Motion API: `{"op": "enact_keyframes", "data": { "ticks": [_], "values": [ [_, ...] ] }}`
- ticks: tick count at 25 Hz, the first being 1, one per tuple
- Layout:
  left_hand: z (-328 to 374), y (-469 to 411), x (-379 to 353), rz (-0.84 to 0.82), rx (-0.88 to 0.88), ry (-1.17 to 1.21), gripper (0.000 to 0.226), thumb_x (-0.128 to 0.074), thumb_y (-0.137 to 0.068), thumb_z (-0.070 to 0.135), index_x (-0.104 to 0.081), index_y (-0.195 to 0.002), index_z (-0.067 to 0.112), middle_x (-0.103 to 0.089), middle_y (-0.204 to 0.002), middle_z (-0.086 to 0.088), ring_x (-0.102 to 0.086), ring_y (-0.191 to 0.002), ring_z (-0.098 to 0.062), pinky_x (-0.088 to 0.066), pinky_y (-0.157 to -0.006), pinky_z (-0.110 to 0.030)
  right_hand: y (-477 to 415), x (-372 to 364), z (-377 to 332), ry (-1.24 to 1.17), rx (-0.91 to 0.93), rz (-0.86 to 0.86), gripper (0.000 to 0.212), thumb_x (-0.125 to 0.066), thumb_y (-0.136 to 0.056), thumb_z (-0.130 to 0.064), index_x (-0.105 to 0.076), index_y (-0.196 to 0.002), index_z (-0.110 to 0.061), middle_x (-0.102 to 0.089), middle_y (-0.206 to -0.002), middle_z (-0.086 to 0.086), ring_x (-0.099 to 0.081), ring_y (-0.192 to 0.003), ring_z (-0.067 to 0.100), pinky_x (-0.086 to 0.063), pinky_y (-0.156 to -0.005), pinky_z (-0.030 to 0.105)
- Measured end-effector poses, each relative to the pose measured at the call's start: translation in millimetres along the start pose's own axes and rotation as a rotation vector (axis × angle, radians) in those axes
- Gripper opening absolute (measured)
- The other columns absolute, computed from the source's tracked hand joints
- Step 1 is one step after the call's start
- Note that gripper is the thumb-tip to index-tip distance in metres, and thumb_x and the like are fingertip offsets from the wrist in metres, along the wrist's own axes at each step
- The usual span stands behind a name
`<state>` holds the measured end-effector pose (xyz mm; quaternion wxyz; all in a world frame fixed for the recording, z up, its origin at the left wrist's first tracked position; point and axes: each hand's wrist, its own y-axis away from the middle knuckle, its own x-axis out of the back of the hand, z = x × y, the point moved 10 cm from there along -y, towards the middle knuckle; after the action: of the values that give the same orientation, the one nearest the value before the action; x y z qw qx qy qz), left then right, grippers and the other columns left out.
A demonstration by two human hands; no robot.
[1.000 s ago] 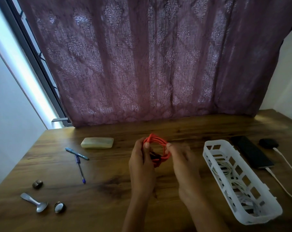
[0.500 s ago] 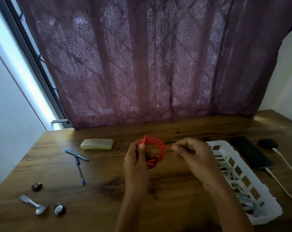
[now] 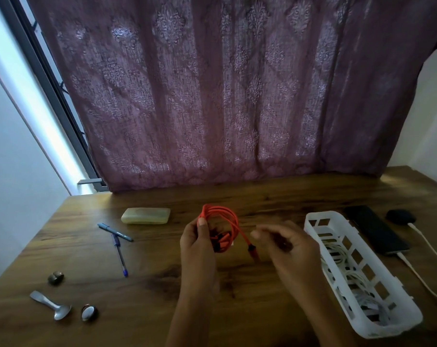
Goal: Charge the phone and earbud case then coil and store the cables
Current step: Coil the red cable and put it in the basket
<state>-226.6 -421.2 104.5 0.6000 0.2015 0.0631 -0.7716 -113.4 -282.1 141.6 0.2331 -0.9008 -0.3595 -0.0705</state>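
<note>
Left hand (image 3: pixel 199 246) grips the orange coil (image 3: pixel 223 217) so its loops can't spring apart; plug end (image 3: pixel 252 249) dangles free. Right hand (image 3: pixel 287 246) is just beside it (blurred, can't tell if pinching anything). Basket (image 3: pixel 387 329) waits at right for storage; phone (image 3: pixel 375 229) and case (image 3: pixel 400 216) lie beyond, plugged in.

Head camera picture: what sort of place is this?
Likely a room at home: a wooden table against a window with a purple curtain, a plugged-in phone, pens and a spoon.

Left grip (image 3: pixel 197 242) curled, thumb up; right grip (image 3: pixel 285 244) curled, blurred.
</note>
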Motion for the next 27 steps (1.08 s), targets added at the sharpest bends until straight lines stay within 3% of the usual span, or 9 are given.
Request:
{"op": "enact_keyframes", "data": {
  "ticks": [3,6,8,10,13,19,22,25,27],
  "values": [
    [-9.9,5.1,-6.0,-0.04,0.091,0.091,0.03,-0.038,-0.098,0.015,-0.056,-0.112,-0.005,-0.063,-0.103,-0.024,-0.061,-0.086,-0.025,-0.052,-0.068,-0.033,3.7,-16.5,7.2,0.086,-0.035,-0.089,0.021,-0.065,-0.079,-0.03,-0.067,-0.097,-0.022,-0.058,-0.09,-0.01,-0.057,-0.078,0.001,-0.047,-0.068,0.015],
    [-19.6,5.9,-9.5,-0.135,0.175,0.095,0.03,-0.042,-0.094,0.017,-0.057,-0.117,0.005,-0.066,-0.109,-0.021,-0.064,-0.092,-0.027,-0.053,-0.068,-0.037,-3.8,-2.9,4.0,0.137,0.029,-0.003,0.013,-0.065,-0.082,-0.013,-0.069,-0.095,-0.014,-0.058,-0.089,-0.012,-0.057,-0.081,-0.001,-0.044,-0.071,0.007],
    [-22.6,9.1,-15.1,-0.237,0.19,-0.049,0.024,-0.048,-0.092,0.023,-0.063,-0.107,0.012,-0.07,-0.095,-0.012,-0.067,-0.084,-0.021,-0.053,-0.067,-0.034,-8.9,3.8,-3.1,0.157,0.088,0.0,0.013,-0.065,-0.082,-0.009,-0.07,-0.092,-0.015,-0.058,-0.089,-0.015,-0.055,-0.088,-0.003,-0.042,-0.072,0.004],
    [-19.2,15.8,-23.6,-0.324,0.142,-0.173,0.023,-0.052,-0.091,0.024,-0.066,-0.091,0.007,-0.068,-0.072,-0.006,-0.065,-0.065,-0.014,-0.051,-0.062,-0.029,-11.2,5.5,-8.6,0.177,0.123,0.0,0.012,-0.064,-0.083,-0.01,-0.069,-0.091,-0.017,-0.058,-0.089,-0.017,-0.055,-0.092,-0.004,-0.042,-0.074,0.004],
    [-11.3,19.1,-30.6,-0.363,0.03,-0.218,0.026,-0.053,-0.085,0.027,-0.068,-0.084,0.006,-0.067,-0.069,-0.005,-0.064,-0.068,-0.015,-0.051,-0.069,-0.032,-10.7,11.5,-7.9,0.185,0.111,0.063,0.01,-0.064,-0.084,-0.014,-0.07,-0.09,-0.019,-0.062,-0.085,-0.014,-0.059,-0.083,-0.002,-0.043,-0.074,0.005],
    [-14.3,19.3,-33.0,-0.297,-0.004,-0.133,0.026,-0.05,-0.088,0.02,-0.069,-0.085,0.003,-0.068,-0.069,-0.008,-0.064,-0.07,-0.019,-0.051,-0.076,-0.036,-3.6,7.9,19.7,-0.077,-0.232,-0.029,0.008,-0.058,-0.084,-0.037,-0.064,-0.08,-0.037,-0.068,-0.079,-0.014,-0.061,-0.076,-0.011,-0.046,-0.063,0.007],
    [-15.5,19.1,-32.3,-0.271,-0.007,-0.104,0.026,-0.051,-0.086,0.021,-0.071,-0.083,0.005,-0.071,-0.072,-0.011,-0.066,-0.073,-0.022,-0.053,-0.076,-0.039,8.3,-3.4,26.9,-0.281,-0.402,-0.134,0.027,-0.052,-0.074,-0.054,-0.066,-0.086,-0.033,-0.069,-0.086,-0.011,-0.064,-0.08,-0.003,-0.047,-0.062,0.011],
    [-15.3,19.8,-35.1,-0.295,-0.011,-0.11,0.027,-0.049,-0.089,0.019,-0.072,-0.086,0.006,-0.073,-0.085,-0.015,-0.07,-0.083,-0.025,-0.054,-0.073,-0.033,15.7,-13.4,24.3,-0.297,-0.417,-0.215,0.032,-0.069,-0.072,-0.041,-0.062,-0.103,-0.034,-0.065,-0.101,-0.012,-0.061,-0.092,0.0,-0.049,-0.061,0.009],
    [-14.0,19.2,-34.3,-0.272,-0.042,-0.174,0.026,-0.049,-0.092,0.019,-0.072,-0.088,0.008,-0.074,-0.086,-0.013,-0.07,-0.086,-0.024,-0.056,-0.073,-0.031,14.4,-11.2,24.7,-0.29,-0.407,-0.172,0.025,-0.07,-0.079,-0.025,-0.061,-0.101,-0.035,-0.065,-0.101,-0.012,-0.061,-0.091,0.0,-0.049,-0.061,0.009]
  ]
}}
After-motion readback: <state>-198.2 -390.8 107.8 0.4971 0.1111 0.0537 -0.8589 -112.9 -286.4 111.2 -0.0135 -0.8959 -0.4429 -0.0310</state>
